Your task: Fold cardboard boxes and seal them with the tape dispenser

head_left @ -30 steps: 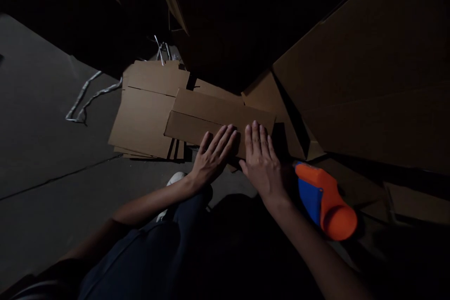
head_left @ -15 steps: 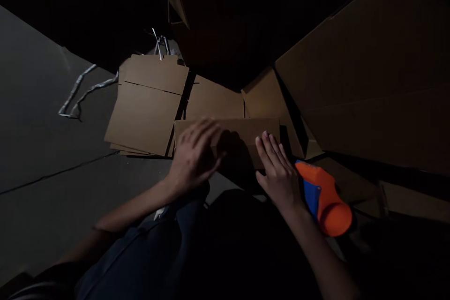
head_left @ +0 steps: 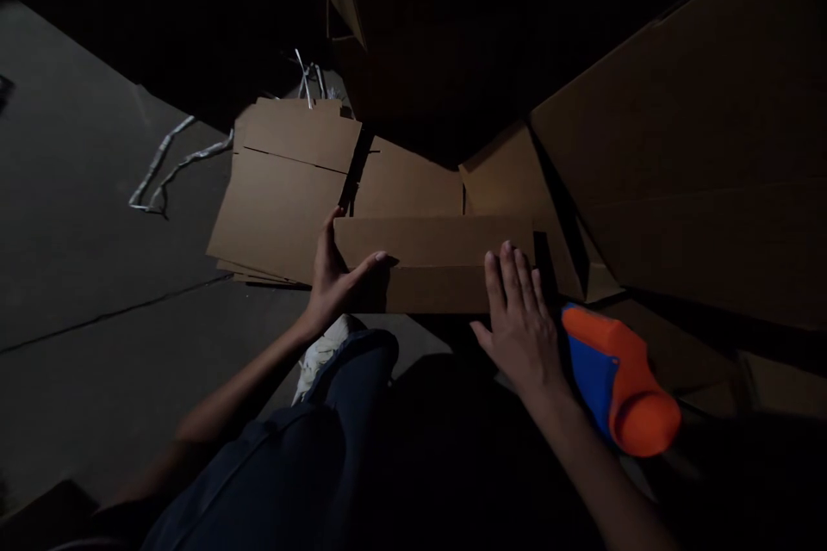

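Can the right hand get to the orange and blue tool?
Probably yes. The right hand is close beside the orange and blue tool, and nothing seems to stand between them. Its fingers are on the folded cardboard, so it would only need to move across.

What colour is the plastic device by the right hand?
Plastic device: orange with a blue side panel, clearest in the head view.
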### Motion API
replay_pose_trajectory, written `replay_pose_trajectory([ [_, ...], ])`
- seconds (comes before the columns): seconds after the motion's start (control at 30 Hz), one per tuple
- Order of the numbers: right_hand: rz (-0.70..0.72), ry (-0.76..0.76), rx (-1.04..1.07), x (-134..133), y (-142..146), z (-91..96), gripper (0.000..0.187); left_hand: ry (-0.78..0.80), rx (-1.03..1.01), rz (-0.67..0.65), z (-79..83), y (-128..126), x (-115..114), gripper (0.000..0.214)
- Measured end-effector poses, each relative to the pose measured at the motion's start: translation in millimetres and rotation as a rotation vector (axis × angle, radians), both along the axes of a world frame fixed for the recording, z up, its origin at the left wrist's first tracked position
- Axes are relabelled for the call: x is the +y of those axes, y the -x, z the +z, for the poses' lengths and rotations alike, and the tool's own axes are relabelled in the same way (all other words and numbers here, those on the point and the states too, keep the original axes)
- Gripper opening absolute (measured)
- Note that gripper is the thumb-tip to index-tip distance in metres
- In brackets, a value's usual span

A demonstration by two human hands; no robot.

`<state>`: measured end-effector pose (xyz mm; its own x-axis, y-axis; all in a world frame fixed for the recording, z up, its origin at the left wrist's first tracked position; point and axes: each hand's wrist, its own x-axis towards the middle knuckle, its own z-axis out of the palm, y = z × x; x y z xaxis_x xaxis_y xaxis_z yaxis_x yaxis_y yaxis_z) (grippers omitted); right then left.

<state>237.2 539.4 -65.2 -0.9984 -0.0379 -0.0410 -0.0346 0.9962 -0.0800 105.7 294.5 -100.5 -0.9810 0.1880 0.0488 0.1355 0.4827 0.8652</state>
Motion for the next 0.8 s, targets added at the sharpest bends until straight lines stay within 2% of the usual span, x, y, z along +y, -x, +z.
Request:
replay_pose_trajectory([
  [0.13, 0.011, -0.027, 0.034, -3.5, -0.8, -5.6, 0.120, -0.043, -0.031, -0.004, 4.1, 1.3, 0.1, 0.079],
  [0.27, -0.015, -0.022, 0.020, -7.9, -0.2, -2.8, 0.118, -0.067, -0.054, 0.003, 3.0, 1.3, -2.2, 0.074],
  [0.47, -0.067, -0.001, -0.021, -19.9, 1.0, 8.0, 0.098, -0.049, -0.051, -0.048, -0.5, 5.0, -7.8, 0.074],
  [0.57, -0.076, 0.020, -0.020, -23.2, 1.4, 13.4, 0.089, -0.053, -0.070, -0.060, -0.2, 4.9, -8.0, 0.081],
  [0.67, -0.075, 0.039, -0.032, -23.0, 2.4, 17.4, 0.085, -0.061, -0.094, -0.072, 1.4, 4.1, -6.7, 0.092],
  [0.8, -0.086, 0.057, -0.037, -21.7, 2.6, 16.5, 0.085, -0.077, -0.140, -0.067, 6.3, 4.5, -3.4, 0.091],
])
